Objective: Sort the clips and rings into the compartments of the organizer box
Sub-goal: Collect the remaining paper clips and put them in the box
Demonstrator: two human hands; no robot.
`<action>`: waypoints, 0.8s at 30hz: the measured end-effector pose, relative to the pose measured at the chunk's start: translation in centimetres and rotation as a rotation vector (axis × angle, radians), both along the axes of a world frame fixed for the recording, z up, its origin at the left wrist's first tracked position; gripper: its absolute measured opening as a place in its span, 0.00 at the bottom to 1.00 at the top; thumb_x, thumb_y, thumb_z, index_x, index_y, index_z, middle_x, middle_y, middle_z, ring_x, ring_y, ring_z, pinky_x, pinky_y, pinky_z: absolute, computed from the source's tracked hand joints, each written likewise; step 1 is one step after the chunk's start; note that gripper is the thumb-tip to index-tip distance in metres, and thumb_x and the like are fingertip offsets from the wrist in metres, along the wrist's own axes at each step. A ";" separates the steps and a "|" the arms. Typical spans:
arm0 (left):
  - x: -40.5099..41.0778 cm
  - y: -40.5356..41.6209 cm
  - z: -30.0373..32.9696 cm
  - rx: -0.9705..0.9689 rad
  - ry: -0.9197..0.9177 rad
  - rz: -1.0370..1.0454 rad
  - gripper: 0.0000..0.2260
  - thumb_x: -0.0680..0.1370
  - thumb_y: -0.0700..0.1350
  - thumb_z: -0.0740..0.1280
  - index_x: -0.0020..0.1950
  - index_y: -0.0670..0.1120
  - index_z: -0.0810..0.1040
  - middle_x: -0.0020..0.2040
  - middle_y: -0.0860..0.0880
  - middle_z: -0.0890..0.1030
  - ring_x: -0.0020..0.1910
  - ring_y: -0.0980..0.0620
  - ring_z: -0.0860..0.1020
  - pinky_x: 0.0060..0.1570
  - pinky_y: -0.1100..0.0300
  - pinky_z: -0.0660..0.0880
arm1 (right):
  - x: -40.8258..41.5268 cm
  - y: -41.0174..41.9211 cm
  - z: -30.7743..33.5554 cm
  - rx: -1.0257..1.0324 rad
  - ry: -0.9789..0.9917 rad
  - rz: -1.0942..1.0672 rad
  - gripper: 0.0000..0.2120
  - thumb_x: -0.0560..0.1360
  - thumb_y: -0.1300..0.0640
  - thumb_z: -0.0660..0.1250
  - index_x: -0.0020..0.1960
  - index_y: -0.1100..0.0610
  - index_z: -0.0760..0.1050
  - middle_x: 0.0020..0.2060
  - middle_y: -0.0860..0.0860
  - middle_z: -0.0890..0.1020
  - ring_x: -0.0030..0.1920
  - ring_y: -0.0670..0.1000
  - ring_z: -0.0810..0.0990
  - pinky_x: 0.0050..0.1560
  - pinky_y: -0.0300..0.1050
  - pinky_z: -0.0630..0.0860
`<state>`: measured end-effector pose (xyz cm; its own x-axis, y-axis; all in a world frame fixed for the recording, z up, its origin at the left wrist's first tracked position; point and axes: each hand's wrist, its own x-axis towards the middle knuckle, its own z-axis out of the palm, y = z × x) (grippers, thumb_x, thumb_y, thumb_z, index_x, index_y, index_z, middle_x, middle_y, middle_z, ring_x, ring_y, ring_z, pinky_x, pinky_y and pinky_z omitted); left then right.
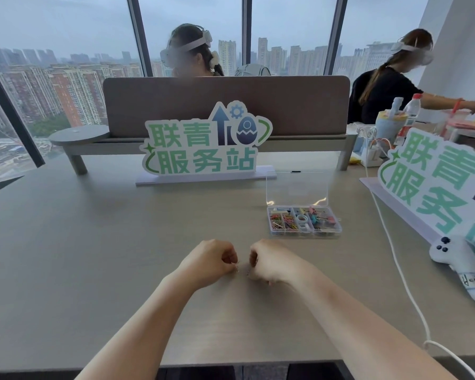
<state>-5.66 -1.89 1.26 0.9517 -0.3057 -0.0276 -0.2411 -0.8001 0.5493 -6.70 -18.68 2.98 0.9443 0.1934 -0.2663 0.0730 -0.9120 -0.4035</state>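
A clear organizer box (pixel 338 229) stands open on the table to the right of centre, lid (pixel 296 189) upright. Its compartments hold coloured paper clips (pixel 282 222), white rings (pixel 303 220) and coloured binder clips (pixel 322 218). My left hand (pixel 210 260) and my right hand (pixel 269 263) rest side by side on the table in front of me, well short of the box. The fingers of both are curled. Each pinches something small and metallic (pixel 237 267) at the fingertips; I cannot tell what it is.
A green-lettered sign (pixel 203 144) stands behind, before a desk divider (pixel 225 105). A second sign (pixel 436 182) and a white controller (pixel 461 267) lie at right, with a white cable (pixel 395 256) running along the table (pixel 93 242). Two people sit beyond.
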 end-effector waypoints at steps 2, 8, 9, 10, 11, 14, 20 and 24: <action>-0.1 0.4 -0.2 0.029 0.007 -0.006 0.06 0.71 0.49 0.72 0.47 0.53 0.81 0.39 0.57 0.78 0.39 0.58 0.75 0.40 0.63 0.70 | -0.1 0.0 -0.1 -0.053 -0.056 -0.015 0.16 0.69 0.51 0.74 0.52 0.56 0.75 0.49 0.55 0.81 0.49 0.56 0.80 0.39 0.43 0.71; -0.4 0.6 -0.4 0.094 0.010 -0.018 0.10 0.69 0.50 0.74 0.49 0.53 0.80 0.47 0.55 0.75 0.47 0.55 0.76 0.53 0.57 0.75 | 0.3 0.2 -0.9 -0.177 -0.113 -0.032 0.09 0.71 0.53 0.71 0.42 0.59 0.76 0.37 0.54 0.77 0.45 0.59 0.79 0.32 0.42 0.68; -0.5 0.6 -0.3 0.100 0.008 -0.016 0.09 0.69 0.49 0.74 0.48 0.53 0.80 0.47 0.54 0.75 0.48 0.55 0.76 0.53 0.56 0.75 | 0.4 0.2 -1.1 -0.182 -0.118 -0.033 0.07 0.72 0.56 0.70 0.41 0.59 0.75 0.36 0.55 0.78 0.44 0.60 0.79 0.32 0.41 0.67; -0.5 0.5 -0.2 0.105 0.006 -0.014 0.07 0.70 0.48 0.73 0.46 0.52 0.80 0.47 0.54 0.76 0.48 0.54 0.76 0.53 0.56 0.75 | 0.5 0.2 -1.2 -0.184 -0.123 -0.029 0.05 0.72 0.58 0.69 0.42 0.60 0.76 0.38 0.56 0.80 0.45 0.60 0.80 0.34 0.42 0.69; -0.6 0.4 -0.1 0.110 0.007 -0.010 0.06 0.70 0.47 0.73 0.45 0.52 0.80 0.45 0.55 0.77 0.47 0.54 0.77 0.51 0.56 0.76 | 0.5 0.2 -1.2 -0.182 -0.132 -0.022 0.05 0.73 0.58 0.69 0.44 0.61 0.77 0.41 0.58 0.81 0.45 0.60 0.80 0.37 0.43 0.70; -0.6 0.1 0.0 0.110 0.022 -0.006 0.03 0.70 0.44 0.71 0.42 0.51 0.81 0.39 0.57 0.78 0.42 0.55 0.77 0.44 0.59 0.77 | 0.5 0.3 -1.3 -0.191 -0.158 0.007 0.05 0.74 0.61 0.67 0.47 0.62 0.77 0.43 0.59 0.82 0.46 0.60 0.80 0.40 0.43 0.71; -0.7 -0.4 0.2 0.146 0.029 -0.039 0.05 0.72 0.42 0.67 0.40 0.52 0.79 0.36 0.57 0.76 0.40 0.54 0.77 0.40 0.61 0.75 | 0.7 0.4 -0.9 -0.242 -0.120 0.095 0.04 0.75 0.61 0.65 0.48 0.61 0.77 0.47 0.60 0.82 0.46 0.60 0.80 0.42 0.43 0.71; -0.7 -0.5 0.5 0.112 0.068 -0.051 0.05 0.71 0.43 0.69 0.45 0.50 0.81 0.42 0.56 0.79 0.44 0.54 0.78 0.43 0.62 0.76 | 0.6 0.5 -0.7 -0.318 -0.135 0.132 0.06 0.72 0.60 0.66 0.39 0.55 0.70 0.33 0.55 0.74 0.39 0.59 0.74 0.39 0.43 0.67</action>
